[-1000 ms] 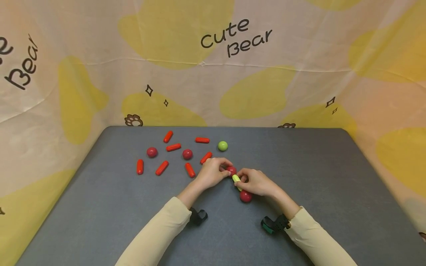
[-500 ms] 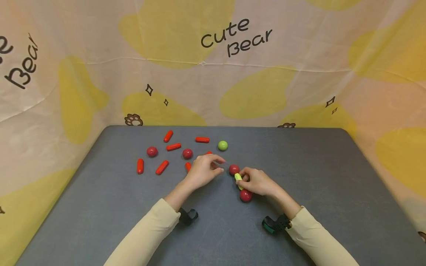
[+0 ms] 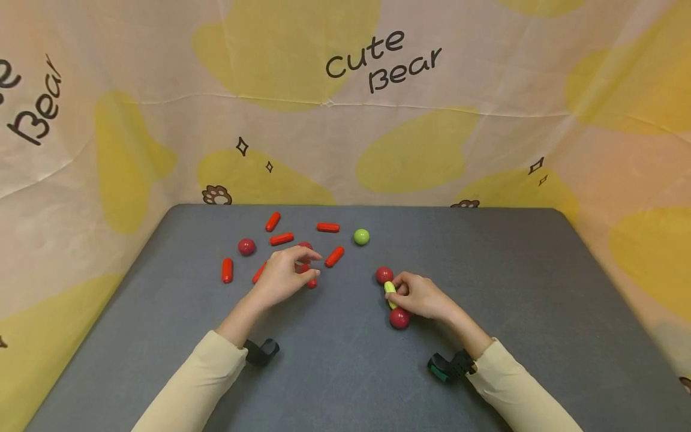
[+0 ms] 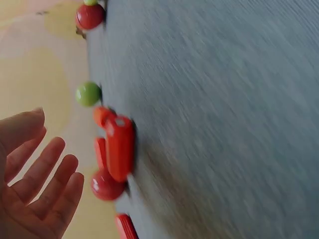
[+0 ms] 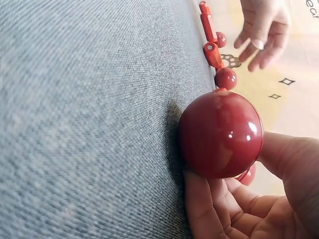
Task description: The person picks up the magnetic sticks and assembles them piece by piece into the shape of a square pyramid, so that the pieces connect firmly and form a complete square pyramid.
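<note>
In the head view my right hand (image 3: 421,295) pinches a short yellow-green rod (image 3: 390,293) between thumb and fingers. One red ball (image 3: 384,275) sits at the rod's far end, another red ball (image 3: 399,318) at its near end. That near ball (image 5: 219,134) fills the middle of the right wrist view and hides the rod there. My left hand (image 3: 281,276) holds nothing, its fingers spread over the scattered red pieces. It covers parts of a red ball (image 3: 305,245) and a red rod (image 3: 312,283). The left wrist view shows the left hand (image 4: 40,184) with its fingers apart.
Several red rods (image 3: 282,239) lie loose on the left half of the grey table (image 3: 345,372), with a red ball (image 3: 246,246) among them. A green ball (image 3: 361,237) lies near the back middle. A printed cloth (image 3: 302,180) stands behind the table's far edge.
My left hand has let go of the far red ball and moved left over the red rods. The right hand still pinches the rod, whose far end and ball have shifted slightly right.
</note>
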{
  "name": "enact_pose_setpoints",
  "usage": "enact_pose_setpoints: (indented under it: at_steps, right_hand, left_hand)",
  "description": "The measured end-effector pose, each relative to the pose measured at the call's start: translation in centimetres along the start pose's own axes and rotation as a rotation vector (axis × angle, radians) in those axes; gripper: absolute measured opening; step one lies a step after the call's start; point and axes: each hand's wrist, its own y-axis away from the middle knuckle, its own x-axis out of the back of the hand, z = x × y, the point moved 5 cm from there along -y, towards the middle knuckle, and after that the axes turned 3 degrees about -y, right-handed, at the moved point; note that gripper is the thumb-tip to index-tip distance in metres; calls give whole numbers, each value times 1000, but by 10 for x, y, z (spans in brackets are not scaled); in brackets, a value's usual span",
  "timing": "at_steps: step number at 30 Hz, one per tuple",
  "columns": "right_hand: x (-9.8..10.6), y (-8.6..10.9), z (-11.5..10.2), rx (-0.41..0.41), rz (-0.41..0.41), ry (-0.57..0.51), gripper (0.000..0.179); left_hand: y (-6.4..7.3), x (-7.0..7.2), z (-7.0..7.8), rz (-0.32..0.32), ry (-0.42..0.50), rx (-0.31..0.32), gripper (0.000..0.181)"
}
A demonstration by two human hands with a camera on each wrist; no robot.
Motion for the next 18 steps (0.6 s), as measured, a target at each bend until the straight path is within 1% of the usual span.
enact_pose_setpoints:
  at_steps: [1, 4, 6, 8, 11, 13, 18]
  right_hand:
    - [0, 0, 0, -6, 0, -4, 22]
    - [1, 1, 1, -19, 0, -14, 24]
    - [1, 2, 2, -24, -1, -18, 24]
    - [2, 3, 2, -25, -2, -24, 25]
    - [2, 3, 3, -30, -5, -34, 25]
    - [2, 3, 4, -34, -6, -40, 24]
    - [1, 3, 5, -49, -8, -40, 25]
  left_hand:
    - [1, 2, -3, 8, -11, 0, 26]
    - [4, 5, -11, 28, -52, -28, 27]
    - [6, 5, -15, 33, -84, -50, 28]
    - [6, 2, -18, 24, -93, -74, 30]
    - [6, -3, -22, 2, -89, -92, 33]
    - [5, -6, -25, -16, -69, -98, 35]
    - [3, -13, -27, -55, -37, -110, 33]
